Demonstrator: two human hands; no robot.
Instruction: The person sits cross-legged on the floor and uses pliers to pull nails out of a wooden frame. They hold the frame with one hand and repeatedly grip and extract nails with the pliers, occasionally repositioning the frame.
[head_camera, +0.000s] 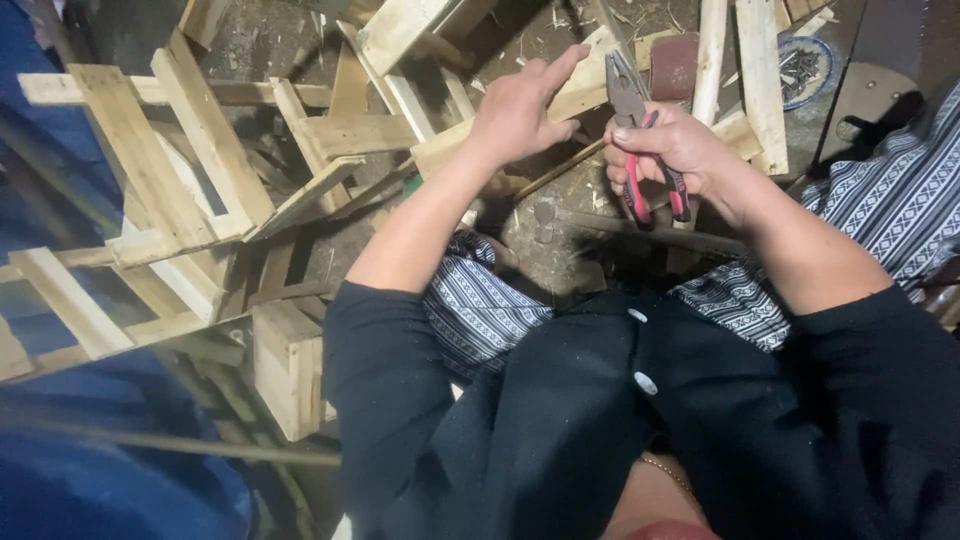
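Between your knees, over the dirt floor (560, 255), both of your arms reached forward from rolled black sleeves. Your right hand (672, 150) was curled into a firm grip around the red handles of the pliers (634, 130), whose grey jaws pointed up and away from you, their tips just beside a pale slat. Whether the jaws held anything could not be made out. Your left hand (518, 112) was not gripping anything: its fingers were loose and spread, the forefinger stretched out toward the upper right, and the palm rested over the angled wooden plank (455, 145) that ran from the left of your wrist up toward the pliers.

Room to move was tight. Rough wooden frames (170, 160) crowded the left side, their slat ends jutting toward your left forearm, and more loose slats (760, 70) stood close behind your right hand. The only open ground was the small patch of floor under your hands, where a thin dark rod (650, 232) lay across it just below the pliers.

Farther off, at the upper right, a round blue-rimmed plate (825, 70) held a heap of dark nails, and a reddish-brown block (673, 68) lay near it, left of the plate.
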